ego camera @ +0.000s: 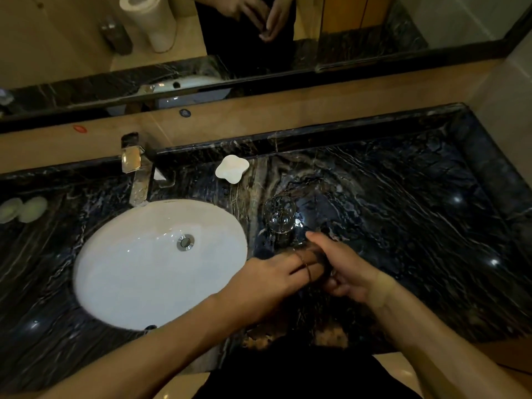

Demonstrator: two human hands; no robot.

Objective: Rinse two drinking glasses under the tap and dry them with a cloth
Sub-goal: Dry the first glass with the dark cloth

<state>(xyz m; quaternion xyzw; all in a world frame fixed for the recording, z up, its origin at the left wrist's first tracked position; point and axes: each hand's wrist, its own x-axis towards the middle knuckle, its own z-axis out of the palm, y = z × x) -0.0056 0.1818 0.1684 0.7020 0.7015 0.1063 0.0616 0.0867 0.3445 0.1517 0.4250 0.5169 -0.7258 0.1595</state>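
We take the white oval sink [138, 272] as our landmark. It is set into a dark veined marble desk [403, 211], with its drain [185, 242] in the far half of the bowl. The tap [137, 174] stands at the sink's far rim, and we see no water running from it. A clear drinking glass [279, 216] stands upright on the desk just right of the sink, well away from the tap. Nearer to us than that glass, also right of the sink, our two hands meet over the desk. The left hand [276, 276] reaches across with fingers extended, a thin band around them. The right hand [345, 272] curls toward it. Between them sits something dark and partly see-through, perhaps the second glass, but we cannot tell what it is, nor whether either grip is truly closed on it.

Beyond the sink to the right, a small white clover-shaped dish [232, 169] rests near the back edge of the desk. Left of the sink lie two pale round objects [23, 210]. A mirror [259, 38] runs behind the sink.
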